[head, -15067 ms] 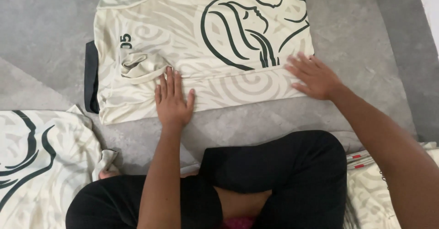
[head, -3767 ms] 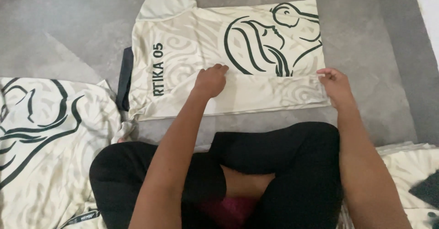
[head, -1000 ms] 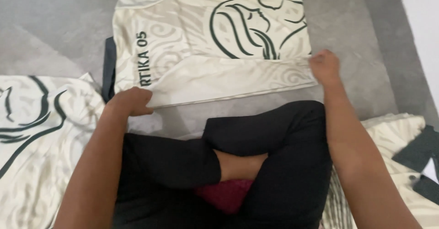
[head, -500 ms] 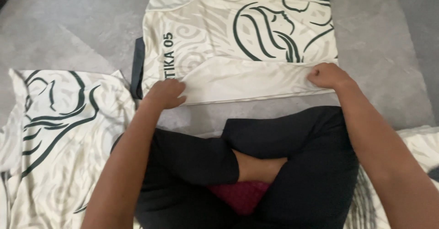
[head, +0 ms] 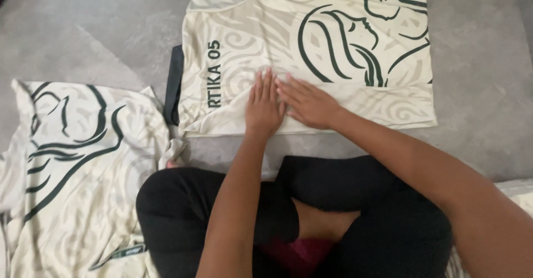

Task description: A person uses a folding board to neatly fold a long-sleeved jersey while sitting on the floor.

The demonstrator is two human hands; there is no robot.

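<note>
A cream shirt with dark green line art and dark lettering lies spread on the grey floor in front of me, its near edge folded over. My left hand rests flat on the folded part, fingers together and pointing away from me. My right hand lies flat right beside it, fingers angled to the left and touching the left hand. Neither hand grips anything. A dark collar edge shows at the shirt's left side.
A second cream shirt with the same green pattern lies crumpled at my left. My crossed legs in black trousers fill the foreground. More cream fabric shows at the right edge. Grey carpet surrounds the shirts.
Both hands let go of the shirt's near corners and came together at the middle of the folded edge, now pressing flat. The fold lies down on the shirt.
</note>
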